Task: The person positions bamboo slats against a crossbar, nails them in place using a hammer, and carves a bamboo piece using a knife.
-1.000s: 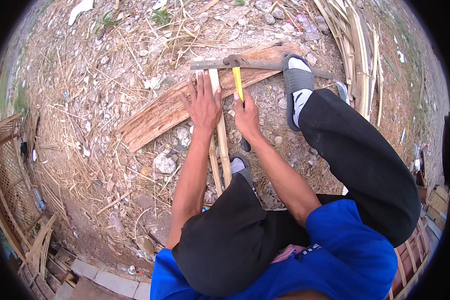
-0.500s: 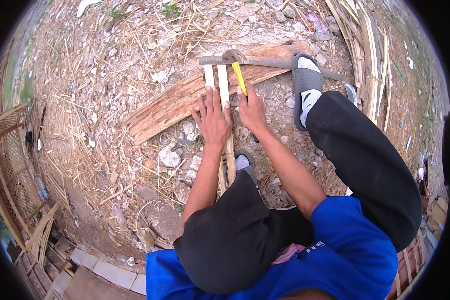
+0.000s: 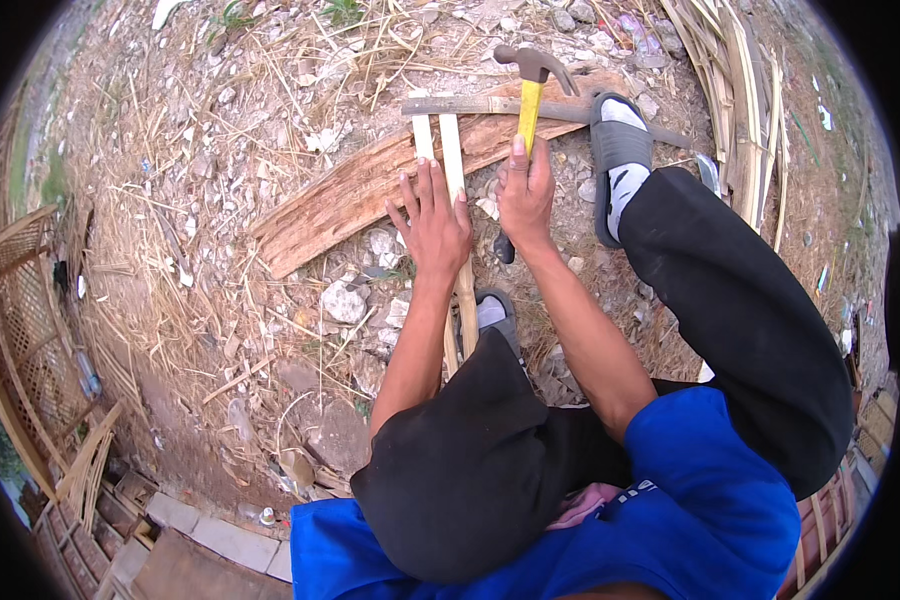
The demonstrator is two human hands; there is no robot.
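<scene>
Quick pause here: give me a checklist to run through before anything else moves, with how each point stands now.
1. Hammer gripped: ok, right hand closed around the yellow handle.
2. Wooden strips steadied: ok, left hand spread over both.
3. Left fingers away from the hammer head: ok, they lie lower and to its left.
4. Sandal clear of the hammer: probably not ok, the claw points toward it, close by in this view.
5. Plank square to the slat: not ok, it lies at a slant.
6. Nail where strips meet slat: cannot tell, too small to make out.
</scene>
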